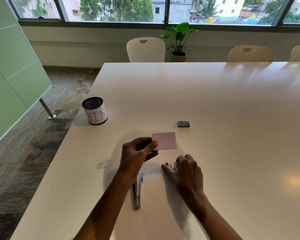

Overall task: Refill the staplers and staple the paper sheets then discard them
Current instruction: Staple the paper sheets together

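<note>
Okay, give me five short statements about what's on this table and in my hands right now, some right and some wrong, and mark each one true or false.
1. The left hand pinches a small paper sheet. True.
2. The paper sheet has nothing stapled in it. False: a short staple shows near its middle.
3. The right hand grips a stapler on the table. True.
4. The mesh cup marked BIN lies tipped on its side. False: it stands upright near the table's left edge.
5. The staple box sits inside the mesh cup. False: it lies on the table beyond the paper sheet, apart from the cup.
</note>
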Available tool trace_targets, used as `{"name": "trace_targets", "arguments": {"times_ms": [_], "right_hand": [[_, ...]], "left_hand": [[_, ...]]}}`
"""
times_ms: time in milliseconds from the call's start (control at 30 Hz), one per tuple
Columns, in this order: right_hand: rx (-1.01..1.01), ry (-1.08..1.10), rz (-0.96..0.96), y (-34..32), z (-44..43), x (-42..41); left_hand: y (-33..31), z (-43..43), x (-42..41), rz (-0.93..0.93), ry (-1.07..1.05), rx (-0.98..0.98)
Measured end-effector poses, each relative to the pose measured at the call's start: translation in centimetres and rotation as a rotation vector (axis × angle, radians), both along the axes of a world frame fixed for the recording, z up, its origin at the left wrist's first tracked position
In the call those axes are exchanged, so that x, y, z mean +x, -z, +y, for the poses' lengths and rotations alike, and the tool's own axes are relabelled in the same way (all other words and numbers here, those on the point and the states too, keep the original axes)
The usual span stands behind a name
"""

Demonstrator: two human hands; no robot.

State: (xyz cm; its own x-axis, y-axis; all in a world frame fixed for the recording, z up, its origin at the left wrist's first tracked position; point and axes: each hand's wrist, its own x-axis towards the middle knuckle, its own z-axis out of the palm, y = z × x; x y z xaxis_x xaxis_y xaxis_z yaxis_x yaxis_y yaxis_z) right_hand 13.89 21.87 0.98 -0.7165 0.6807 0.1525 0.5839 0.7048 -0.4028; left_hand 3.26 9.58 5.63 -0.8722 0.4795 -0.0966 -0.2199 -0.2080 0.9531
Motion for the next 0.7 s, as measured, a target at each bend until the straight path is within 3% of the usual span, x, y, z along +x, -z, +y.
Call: {"name": "trace_targets", "arguments": {"times_ms": [67,133,233,267,333,467,700], "right_hand": [[-0.044,-0.051,0.015,-0.2,0.2,0.2],[-0.181,-0.117,0.169,-1.4,0.4,0.3],[-0.750,-0.194,0.531,-4.3,0.6,0.3],[-0.945,-0.208,0.584,-5.0,0.5,0.2],[-1.145,-0.192,0.600,-5.7,0.5,0.1],[-1.287,-0.106,0.641,-6.0,0.5,0.0],[-1.313,-0.119,0.645,-6.3,-0.1,0.1]], "left_hand": [[-0.1,0.0,0.2,0.014,0.002,-0.003],[-0.3,0.0,0.2,0.032,0.009,-0.005],[-0.5,0.0,0.4,0.059,0.022,-0.010],[-0.6,0.0,0.5,0.076,0.026,-0.018],[-0.6,0.1,0.8,0.109,0.028,-0.040],[-0.8,0.1,1.2,0.117,0.042,-0.053],[-1.2,0.3,1.6,0.079,0.137,-0.049]]}}
